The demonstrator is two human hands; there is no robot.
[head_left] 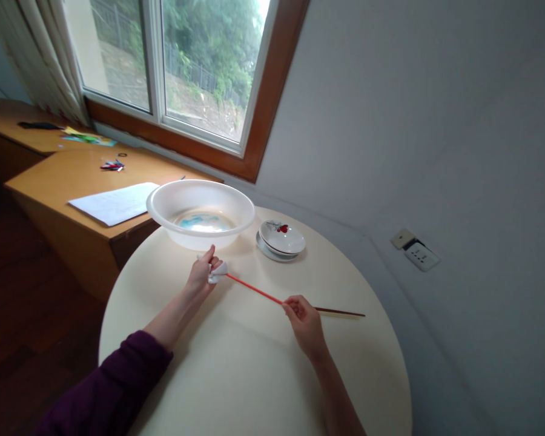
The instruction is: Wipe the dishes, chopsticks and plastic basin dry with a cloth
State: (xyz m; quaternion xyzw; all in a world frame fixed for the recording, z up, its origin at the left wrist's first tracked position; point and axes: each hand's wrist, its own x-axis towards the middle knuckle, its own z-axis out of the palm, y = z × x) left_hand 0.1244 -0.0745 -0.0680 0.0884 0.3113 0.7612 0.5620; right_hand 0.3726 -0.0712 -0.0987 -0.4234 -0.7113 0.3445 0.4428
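Note:
My left hand (203,274) is closed around a crumpled white tissue (218,272), which wraps the far end of a thin orange-red chopstick (254,289). Pinched between the fingertips of my right hand (305,321) is the chopstick's near end. The chopstick is held slanting above the round cream table (236,375). A dark brown stick (340,312), like another chopstick, lies on the table beyond my right hand, which hides its left part. Just past my left hand stands a translucent white basin (200,237) with blue showing on its bottom.
Small stacked dishes (282,236), the top one with a red flower, sit right of the basin. A wooden desk (68,175) at the left carries white paper (115,203) and small colourful items (112,165). A wall with a socket (421,257) borders the table's right side.

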